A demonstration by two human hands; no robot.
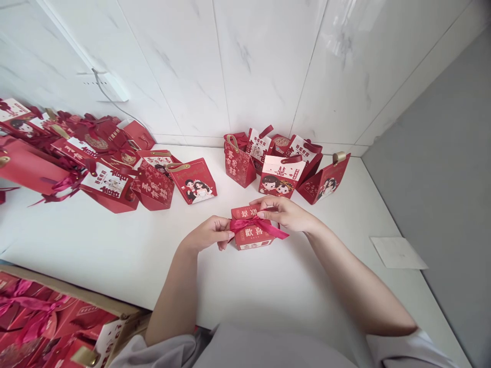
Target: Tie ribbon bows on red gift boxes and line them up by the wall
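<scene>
A small red gift box (249,240) with white characters stands on the white table in front of me. A crimson ribbon (276,231) is tied round it in a bow, one tail hanging over the right side. At the box's left edge, my left hand (209,234) is closed, thumb and fingers pinching the ribbon there. My right hand (287,213) comes in from the other side, its fingers closed on the ribbon near the top of the box. Just behind stands a gift box with two cartoon faces (281,176).
More red gift boxes (240,163) stand by the tiled wall. A crowded group of boxes (109,181) fills the table's left side. At lower left is a cardboard carton (76,290) full of ribboned boxes. A white sheet (398,252) lies at the right edge; a cable (115,105) hangs from a wall socket.
</scene>
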